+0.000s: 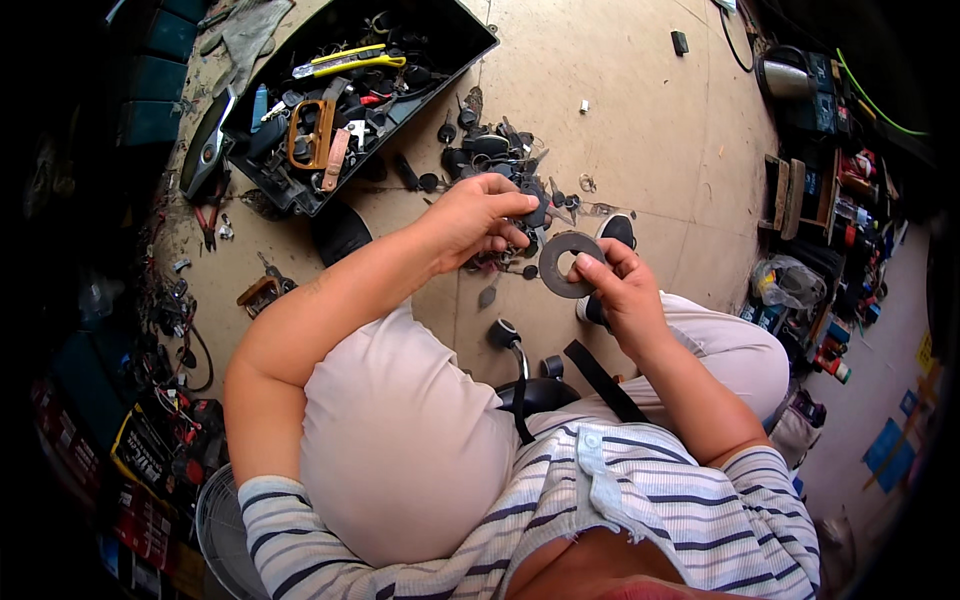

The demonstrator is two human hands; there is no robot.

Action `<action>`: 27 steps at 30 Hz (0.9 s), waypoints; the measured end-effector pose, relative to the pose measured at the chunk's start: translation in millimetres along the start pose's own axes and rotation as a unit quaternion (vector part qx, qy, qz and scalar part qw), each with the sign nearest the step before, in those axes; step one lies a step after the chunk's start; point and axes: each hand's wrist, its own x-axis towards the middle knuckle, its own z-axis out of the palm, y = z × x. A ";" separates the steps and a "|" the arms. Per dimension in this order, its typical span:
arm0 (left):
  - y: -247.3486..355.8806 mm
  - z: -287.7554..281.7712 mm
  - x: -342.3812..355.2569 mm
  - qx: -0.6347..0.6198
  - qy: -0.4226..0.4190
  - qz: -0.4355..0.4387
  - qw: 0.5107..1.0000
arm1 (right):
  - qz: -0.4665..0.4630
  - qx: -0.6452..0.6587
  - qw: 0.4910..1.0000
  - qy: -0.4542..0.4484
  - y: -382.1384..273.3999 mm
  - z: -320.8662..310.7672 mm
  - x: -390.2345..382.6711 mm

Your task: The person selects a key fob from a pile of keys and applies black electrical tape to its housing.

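Observation:
My left hand (478,218) pinches a black-headed key (537,207) between thumb and fingertips, its metal blade pointing down toward the ring. In my right hand (630,292) is a flat dark-grey ring (556,274) with a round hole, gripped at its right side by thumb and fingers. The key is close to the ring's upper left edge; whether they touch I cannot tell. Below and beyond my left hand, a heap of black-headed keys (490,147) lies on the floor, partly hidden by that hand.
A black open bin (400,125) at the upper left holds keys, yellow-handled cutters (350,62) and a brown-handled piece (312,135). Red-handled pliers (208,225) lie beside it. Cluttered shelves (835,190) line the right; a caster (504,333) stands between my legs.

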 end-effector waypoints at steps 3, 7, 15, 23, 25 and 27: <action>-1.4 2.2 1.8 0.016 0.010 0.005 1.000 | 0.010 -0.020 1.000 0.008 2.3 -3.1 0.8; -6.5 -10.4 12.7 0.041 0.088 0.032 0.995 | 0.005 -0.019 1.000 0.003 8.3 -8.1 2.5; -33.4 -28.0 37.0 0.134 0.135 0.027 0.981 | 0.028 -0.027 0.999 0.007 11.8 -5.2 -0.7; -23.6 -41.7 27.8 0.342 0.186 0.270 0.881 | 0.037 -0.033 0.999 0.017 17.4 -1.2 -7.0; 7.2 -38.5 20.2 0.350 0.277 0.411 0.795 | 0.039 -0.028 0.999 0.024 13.6 -4.1 -5.7; 30.3 -51.5 14.1 0.337 0.317 0.456 0.760 | 0.031 -0.009 0.999 0.033 15.6 -11.8 -7.8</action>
